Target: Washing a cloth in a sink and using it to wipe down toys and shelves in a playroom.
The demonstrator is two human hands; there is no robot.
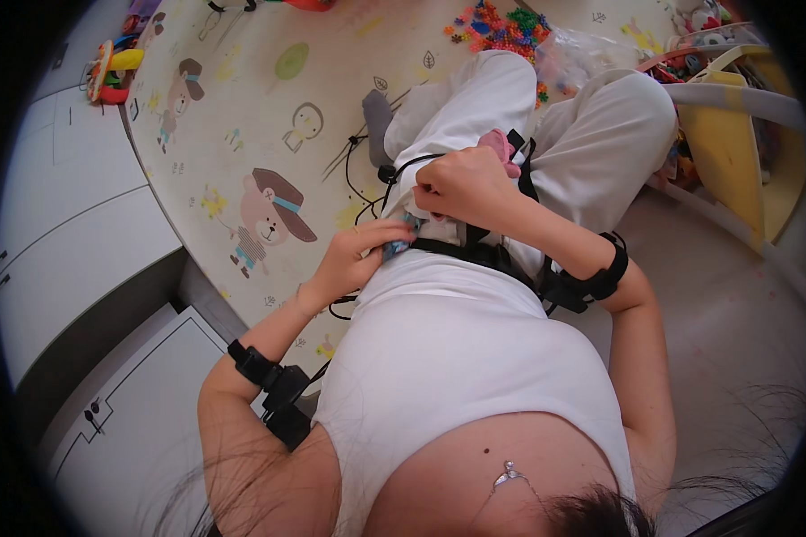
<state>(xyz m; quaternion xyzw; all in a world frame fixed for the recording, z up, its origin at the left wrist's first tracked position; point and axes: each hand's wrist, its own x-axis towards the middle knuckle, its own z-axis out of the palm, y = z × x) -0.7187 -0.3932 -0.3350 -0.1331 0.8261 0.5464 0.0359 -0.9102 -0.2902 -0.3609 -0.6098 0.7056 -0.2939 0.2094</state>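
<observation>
My left hand [359,258] is at the left side of my waist, its fingers on a small blue patterned item [396,248] that looks soft; what it is, I cannot tell. Curled above my lap, my right hand [467,184] has its fingers bent inward beside a whitish piece, and whether it grips that piece is unclear. A pink fabric item [500,151] shows just behind my right hand, near a black strap. Under both hands runs a black belt [470,252] across my white clothing. Black cables [359,178] lie by my left hand.
I sit on a play mat [336,60] printed with cartoon bears. Small colourful plastic pieces [490,30] lie beyond my knees, beside a clear plastic bag [577,54]. At right stands a toy rack with a yellow bin [725,148]. White cabinets [87,221] and a colourful toy [111,74] are at left.
</observation>
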